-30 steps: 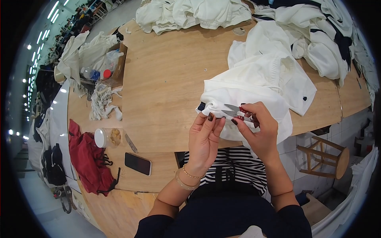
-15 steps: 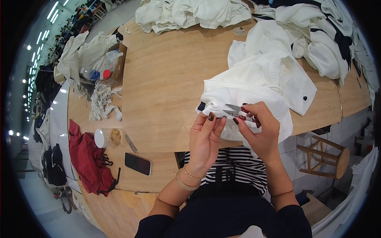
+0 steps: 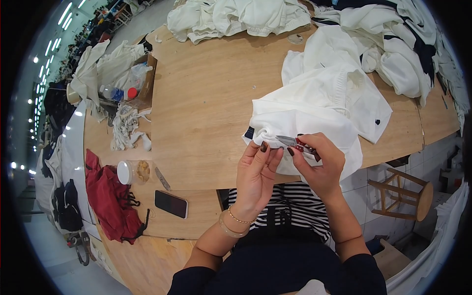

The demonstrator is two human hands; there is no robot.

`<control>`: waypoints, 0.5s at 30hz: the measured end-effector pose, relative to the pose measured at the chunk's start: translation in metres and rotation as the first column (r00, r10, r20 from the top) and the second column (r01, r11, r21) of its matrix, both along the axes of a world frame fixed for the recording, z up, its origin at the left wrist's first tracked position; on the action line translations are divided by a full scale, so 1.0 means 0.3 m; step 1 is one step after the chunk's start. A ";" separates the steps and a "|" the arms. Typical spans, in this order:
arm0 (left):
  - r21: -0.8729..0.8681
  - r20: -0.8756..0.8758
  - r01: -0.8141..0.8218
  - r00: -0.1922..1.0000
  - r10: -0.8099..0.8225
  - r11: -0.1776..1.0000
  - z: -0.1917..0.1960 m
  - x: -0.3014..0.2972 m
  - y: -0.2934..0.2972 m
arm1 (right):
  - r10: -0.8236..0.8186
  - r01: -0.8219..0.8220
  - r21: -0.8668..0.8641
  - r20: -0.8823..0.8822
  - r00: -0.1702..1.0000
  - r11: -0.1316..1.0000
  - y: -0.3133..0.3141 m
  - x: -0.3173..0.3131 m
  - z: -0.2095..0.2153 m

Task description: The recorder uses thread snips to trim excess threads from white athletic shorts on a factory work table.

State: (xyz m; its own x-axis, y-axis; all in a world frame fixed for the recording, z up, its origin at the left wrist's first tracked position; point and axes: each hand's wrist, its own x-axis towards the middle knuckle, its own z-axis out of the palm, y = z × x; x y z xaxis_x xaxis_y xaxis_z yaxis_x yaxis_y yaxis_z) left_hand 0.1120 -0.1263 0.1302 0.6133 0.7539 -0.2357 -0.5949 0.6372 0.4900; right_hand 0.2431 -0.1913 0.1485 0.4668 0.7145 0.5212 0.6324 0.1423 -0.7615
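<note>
A white garment (image 3: 305, 110) with a gathered elastic band lies over the right part of the table, its lower edge bunched up in front of me. My left hand (image 3: 255, 169) pinches that edge between thumb and fingers, close to a small dark label (image 3: 250, 132). In my right hand (image 3: 322, 164) is a pair of red-handled thread snips (image 3: 300, 144). Their blades point left at the bunched cloth, just beside my left fingertips, and look closed or nearly so. Whether the tips touch the cloth I cannot tell.
White garments are heaped along the far edge (image 3: 241, 17) and far right (image 3: 393, 54). At left are a cardboard box (image 3: 146, 86), cloth scraps (image 3: 129, 128), a lidded jar (image 3: 133, 171), a phone (image 3: 171, 203) and red cloth (image 3: 110, 201). A wooden stool (image 3: 424, 201) stands at right.
The snips' blades have gone from spread apart to closed or nearly closed. My right hand has tightened and lowered slightly; my left has shifted a little right, still pinching the cloth.
</note>
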 end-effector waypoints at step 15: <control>0.026 -0.024 0.013 1.000 -0.012 1.000 0.008 0.008 0.002 | -0.042 0.008 -0.092 -0.374 0.927 0.996 -0.005 -0.002 0.023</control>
State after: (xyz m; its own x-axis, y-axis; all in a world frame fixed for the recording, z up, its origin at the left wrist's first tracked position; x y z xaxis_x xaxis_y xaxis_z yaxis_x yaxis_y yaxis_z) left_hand 0.1142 -0.1257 0.1327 0.6172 0.7523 -0.2306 -0.5746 0.6312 0.5210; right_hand 0.2426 -0.1928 0.1556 0.6339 0.7349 0.2410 0.3008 0.0528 -0.9522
